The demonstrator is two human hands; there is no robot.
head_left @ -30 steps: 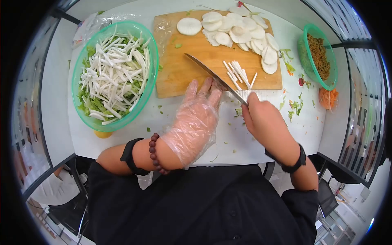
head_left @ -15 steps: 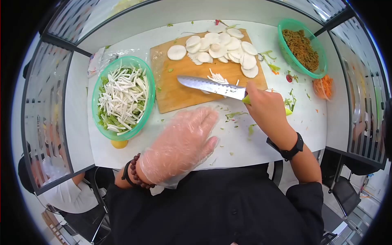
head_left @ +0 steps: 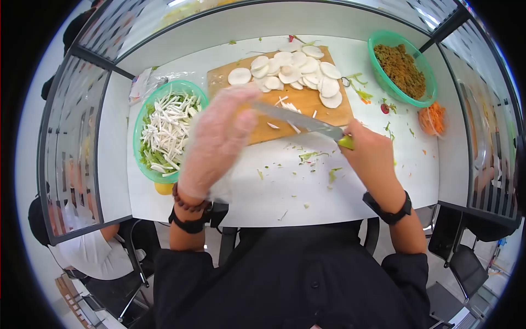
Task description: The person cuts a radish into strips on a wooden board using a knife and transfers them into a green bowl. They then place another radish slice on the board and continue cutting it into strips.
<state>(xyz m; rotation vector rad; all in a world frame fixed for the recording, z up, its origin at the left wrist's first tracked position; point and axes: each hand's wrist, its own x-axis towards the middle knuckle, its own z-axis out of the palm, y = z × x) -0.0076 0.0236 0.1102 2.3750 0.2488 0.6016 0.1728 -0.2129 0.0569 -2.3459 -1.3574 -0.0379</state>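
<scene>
A wooden cutting board (head_left: pixel 335 116) carries overlapping round white slices (head_left: pixel 289 73) along its back. Cut white strips (head_left: pixel 289 106) lie near the board's front edge, beneath the knife. My right hand (head_left: pixel 371 147) grips the green handle of the knife (head_left: pixel 296 119), whose blade points left over the board. In a clear plastic glove, my left hand (head_left: pixel 217 137) is raised over the board's left edge, beside the bowl, blurred, with its fingers apart and nothing seen between them. To its left, a green bowl (head_left: pixel 138 147) holds white strips over shredded green leaves.
A green bowl (head_left: pixel 390 86) of brown crumbly food stands at the back right, with a bag of orange shreds (head_left: pixel 433 119) in front of it. Scraps dot the white table (head_left: pixel 263 200). Something yellow (head_left: pixel 164 188) sits beside the left bowl. A person in white (head_left: pixel 90 252) is at far left.
My left hand has moved up and to the left, from the table's front to beside the left bowl. The knife and my right hand have shifted slightly right and down.
</scene>
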